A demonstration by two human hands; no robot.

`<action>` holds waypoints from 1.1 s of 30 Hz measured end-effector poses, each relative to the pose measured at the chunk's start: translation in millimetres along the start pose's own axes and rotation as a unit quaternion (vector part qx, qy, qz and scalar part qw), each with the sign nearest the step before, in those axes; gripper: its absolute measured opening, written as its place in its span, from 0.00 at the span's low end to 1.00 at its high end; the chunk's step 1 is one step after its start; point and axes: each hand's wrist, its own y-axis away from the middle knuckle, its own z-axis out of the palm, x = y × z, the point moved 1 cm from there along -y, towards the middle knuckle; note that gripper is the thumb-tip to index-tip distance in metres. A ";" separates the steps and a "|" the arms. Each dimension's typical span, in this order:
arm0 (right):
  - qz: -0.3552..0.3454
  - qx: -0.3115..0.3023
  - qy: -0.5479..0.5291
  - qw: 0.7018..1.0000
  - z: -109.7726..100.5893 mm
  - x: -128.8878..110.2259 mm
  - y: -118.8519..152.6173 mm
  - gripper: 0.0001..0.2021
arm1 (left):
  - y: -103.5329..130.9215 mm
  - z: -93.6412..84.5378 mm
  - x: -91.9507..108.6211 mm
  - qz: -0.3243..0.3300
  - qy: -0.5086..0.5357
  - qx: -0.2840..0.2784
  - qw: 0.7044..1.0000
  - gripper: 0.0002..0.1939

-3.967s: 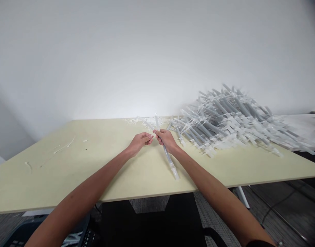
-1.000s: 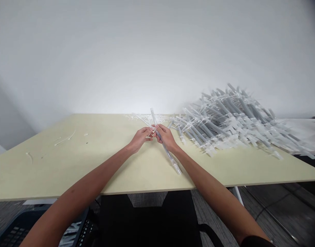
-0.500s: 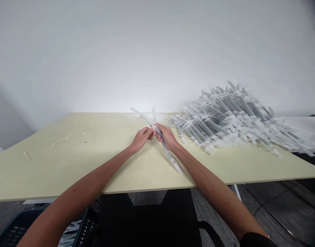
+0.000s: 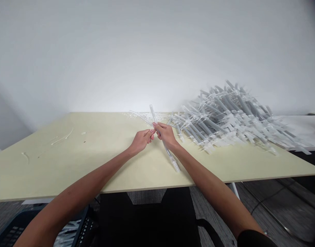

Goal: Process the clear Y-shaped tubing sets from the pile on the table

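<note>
A clear, flexible plastic tube [image 4: 170, 156] slants across the front middle of the table, with a translucent fitting near its lower end. My right hand [image 4: 166, 133] is closed around its middle, and the upper end [image 4: 152, 111] sticks out beyond the fingers. My left hand [image 4: 143, 140] is closed in a pinch right beside the right fingertips, against the tube. What the pinch holds is hidden. A thin whitish strip [image 4: 139, 116], like a cable tie, juts to the far left from where the fingertips meet.
A large pile of similar tubes with white ties [image 4: 224, 116] covers the table's right side. Small white scraps [image 4: 139, 115] lie along the back edge. Several thin strips [image 4: 62, 139] lie on the left. A dark basket [image 4: 82, 224] with tubes stands below the front edge.
The tube's upper end has shifted slightly left and stands out more above my right hand. The thin strip now looks narrower and sits a little lower. Both hands stay together.
</note>
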 end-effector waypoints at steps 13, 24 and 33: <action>0.023 -0.024 -0.112 0.993 2.0 4.7 -2.6 0.27 | -15.9 -7.4 -13.6 -0.053 0.183 0.042 0.981 0.18; 0.045 -0.042 -0.109 0.992 5.8 3.6 -0.6 0.21 | -16.6 -6.5 -12.0 -0.031 0.200 0.009 0.979 0.14; 0.044 -0.069 -0.157 0.984 6.9 -0.2 1.5 0.21 | -13.9 -4.8 -7.6 0.028 0.163 0.051 0.985 0.13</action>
